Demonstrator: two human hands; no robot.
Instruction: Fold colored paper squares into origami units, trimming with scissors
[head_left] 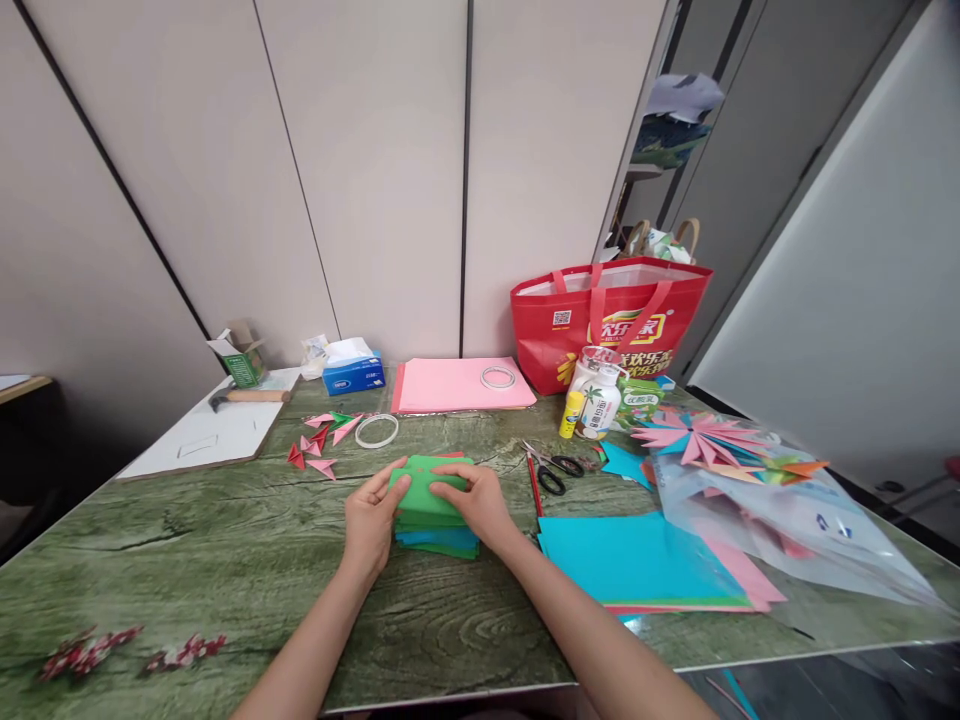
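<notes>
A green sheet of paper is held between my two hands, over a stack of green and blue paper at the middle of the table. My left hand grips its left edge, thumb on top and fingers mostly behind. My right hand pinches the right side, thumb and forefinger on the surface. A strip of red paper shows behind the far edge. Whether one sheet or more is in my fingers, I cannot tell. Folded pink, red and green paper pieces lie beyond my left hand, near a white tape roll.
Scissors, a red pencil and blue sheets lie to the right. Behind them stand a glue stick, a white bottle and a red bag. A hammer rests on a white board at left.
</notes>
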